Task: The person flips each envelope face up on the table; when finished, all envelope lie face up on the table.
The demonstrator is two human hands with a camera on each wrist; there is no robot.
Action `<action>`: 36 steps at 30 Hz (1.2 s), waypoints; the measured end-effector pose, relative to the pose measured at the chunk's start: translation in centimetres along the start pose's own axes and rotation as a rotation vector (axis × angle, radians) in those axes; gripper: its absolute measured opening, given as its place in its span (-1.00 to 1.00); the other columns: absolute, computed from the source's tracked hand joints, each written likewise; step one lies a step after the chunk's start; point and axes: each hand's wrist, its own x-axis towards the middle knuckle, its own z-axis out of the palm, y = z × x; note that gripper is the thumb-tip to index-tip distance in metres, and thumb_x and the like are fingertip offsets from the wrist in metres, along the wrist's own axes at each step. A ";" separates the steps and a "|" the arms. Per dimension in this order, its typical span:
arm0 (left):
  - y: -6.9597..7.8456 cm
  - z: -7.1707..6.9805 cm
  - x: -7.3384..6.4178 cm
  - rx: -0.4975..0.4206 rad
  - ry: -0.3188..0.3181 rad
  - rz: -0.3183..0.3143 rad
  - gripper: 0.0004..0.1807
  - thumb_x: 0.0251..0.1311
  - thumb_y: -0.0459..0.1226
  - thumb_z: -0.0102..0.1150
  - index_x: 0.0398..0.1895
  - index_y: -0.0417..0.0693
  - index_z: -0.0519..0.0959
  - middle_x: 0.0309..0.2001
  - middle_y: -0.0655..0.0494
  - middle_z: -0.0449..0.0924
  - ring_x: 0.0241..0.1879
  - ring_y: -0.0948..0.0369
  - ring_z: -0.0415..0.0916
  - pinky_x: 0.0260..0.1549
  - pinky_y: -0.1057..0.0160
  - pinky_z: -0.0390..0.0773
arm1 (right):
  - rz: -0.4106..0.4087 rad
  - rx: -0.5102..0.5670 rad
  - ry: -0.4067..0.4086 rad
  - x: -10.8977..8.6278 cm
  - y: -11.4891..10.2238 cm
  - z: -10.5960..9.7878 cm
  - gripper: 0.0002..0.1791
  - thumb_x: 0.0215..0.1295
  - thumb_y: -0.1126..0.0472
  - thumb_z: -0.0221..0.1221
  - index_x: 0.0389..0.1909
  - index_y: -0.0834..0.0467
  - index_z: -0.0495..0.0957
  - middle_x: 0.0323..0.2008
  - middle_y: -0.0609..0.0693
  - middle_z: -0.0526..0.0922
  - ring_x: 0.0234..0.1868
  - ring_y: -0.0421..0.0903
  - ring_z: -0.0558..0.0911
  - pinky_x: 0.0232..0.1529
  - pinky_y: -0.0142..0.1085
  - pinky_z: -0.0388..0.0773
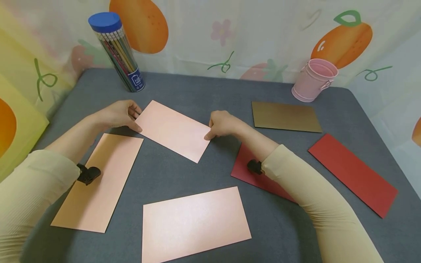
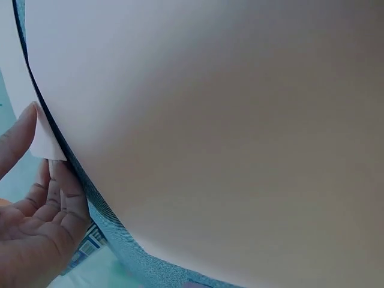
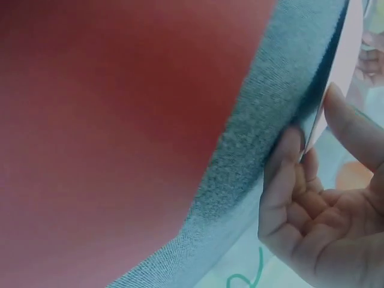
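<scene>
Between both hands is a pale pink rectangular card (image 1: pixel 174 130), slanting down to the right over the grey table (image 1: pixel 184 179). My left hand (image 1: pixel 121 115) pinches its left end between thumb and fingers. At the right end, my right hand (image 1: pixel 225 124) grips the edge, thumb on top and fingers beneath, as the right wrist view also shows. Another pale pink card (image 1: pixel 108 175) lies under the left forearm, and a third pale pink card (image 1: pixel 195 223) lies at the near edge. A red card (image 1: pixel 241 164) is partly hidden by the right forearm.
A second red card (image 1: pixel 353 175) lies at the right, with a brown-gold card (image 1: pixel 286 117) behind it. A small pink bucket (image 1: pixel 314 80) stands back right. Back left is a clear tube of pencils (image 1: pixel 120 54) with a blue lid. A fruit-print curtain (image 1: pixel 197 36) hangs behind.
</scene>
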 end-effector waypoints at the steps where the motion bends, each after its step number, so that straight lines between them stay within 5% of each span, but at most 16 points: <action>1: -0.1 0.0 0.0 -0.003 -0.003 0.001 -0.28 0.09 -0.34 0.39 0.24 -0.40 0.22 0.13 -0.32 0.31 0.09 -0.14 0.32 0.10 -0.08 0.41 | 0.008 0.025 0.003 0.0 0.0 0.0 -0.44 0.18 0.14 0.38 -0.86 0.03 0.26 -0.72 -0.20 0.34 -0.66 -0.28 0.39 -0.52 -0.43 0.24; 4: -0.2 -0.1 -0.2 -0.021 -0.016 0.012 -0.30 0.15 -0.35 0.33 0.26 -0.41 0.20 0.15 -0.33 0.31 0.08 -0.11 0.39 0.12 -0.09 0.43 | 0.038 0.111 0.016 -0.2 0.0 -0.2 -0.62 0.21 0.22 0.34 -0.67 0.09 0.37 -0.53 -0.12 0.53 -0.52 -0.22 0.68 -0.42 -0.46 0.51; 9: -0.2 -0.2 -0.2 -0.090 -0.032 0.053 -0.44 0.34 -0.44 0.06 0.32 -0.34 0.11 0.06 -0.26 0.42 -0.23 0.13 0.58 -0.08 0.18 0.54 | 0.076 0.243 0.024 -0.5 0.3 -0.4 -0.78 0.27 0.32 0.27 -0.17 0.22 0.41 -0.20 0.10 0.58 -0.45 -0.18 0.72 -0.35 -0.44 0.67; 14: -0.2 -0.4 -0.2 -0.122 -0.032 0.084 -0.54 0.35 -0.55 -0.17 0.31 -0.24 0.26 0.09 -0.15 0.40 -0.05 0.13 0.41 -0.19 0.42 0.53 | 0.059 0.288 0.023 -0.7 1.2 -0.9 -0.86 0.32 0.32 0.20 -0.17 0.20 0.44 0.07 0.16 0.55 -0.37 -0.16 0.71 -0.31 -0.41 0.63; 18: -0.1 -0.6 -0.3 -0.125 -0.030 0.099 -0.54 0.38 -0.53 -0.20 0.31 -0.19 0.39 0.26 -0.14 0.37 0.16 0.08 0.29 -0.01 0.40 0.50 | 0.048 0.336 0.028 -0.7 1.9 -1.3 -0.92 0.34 0.33 0.13 -0.19 0.16 0.54 -0.05 0.10 0.61 -0.34 -0.14 0.69 -0.25 -0.37 0.61; 21: -0.1 -0.7 -0.4 -0.148 -0.031 0.097 -0.54 0.43 -0.50 -0.19 0.35 -0.18 0.38 0.35 -0.16 0.33 0.23 0.04 0.28 0.19 0.17 0.45 | 0.032 0.393 0.019 -0.7 2.5 -1.7 -0.84 0.34 0.36 0.09 -0.13 0.16 0.59 -0.23 0.05 0.60 -0.30 -0.12 0.67 -0.18 -0.32 0.61; 24: -0.1 -0.9 -0.4 -0.171 -0.025 0.081 -0.54 0.45 -0.46 -0.18 0.37 -0.14 0.38 0.38 -0.15 0.29 0.24 0.04 0.26 0.25 0.14 0.44 | -0.013 0.455 0.000 -0.9 3.0 -2.0 -0.73 0.29 0.43 0.05 -0.04 0.21 0.59 -0.33 0.00 0.51 -0.29 -0.10 0.57 -0.12 -0.30 0.57; 28: 0.0 -1.1 -0.4 -0.232 -0.028 0.078 -0.55 0.47 -0.44 -0.15 0.37 -0.10 0.39 0.42 -0.13 0.24 0.29 0.04 0.24 0.37 0.02 0.40 | -0.079 0.485 -0.010 -1.0 3.8 -2.7 -0.59 0.18 0.53 0.04 0.05 0.25 0.56 -0.26 0.00 0.42 -0.23 -0.09 0.38 -0.15 -0.31 0.47; 30: 0.0 -1.2 -0.3 -0.267 -0.036 0.075 -0.55 0.47 -0.42 -0.13 0.36 -0.03 0.42 0.43 -0.09 0.23 0.33 0.05 0.23 0.47 -0.15 0.23 | -0.097 0.479 0.001 -1.1 4.1 -2.9 -0.55 0.14 0.56 0.03 0.07 0.25 0.55 -0.21 0.01 0.42 -0.20 -0.08 0.35 -0.17 -0.32 0.45; 36: 0.0 -1.6 -0.2 -0.346 -0.038 0.080 -0.52 0.45 -0.44 -0.10 0.26 0.24 0.53 0.25 0.31 0.36 0.25 0.28 0.26 0.50 -0.09 0.18 | -0.128 0.504 0.069 -1.2 4.7 -3.7 -0.53 0.13 0.61 0.07 0.07 0.25 0.54 -0.13 0.02 0.49 -0.15 -0.08 0.41 -0.19 -0.38 0.52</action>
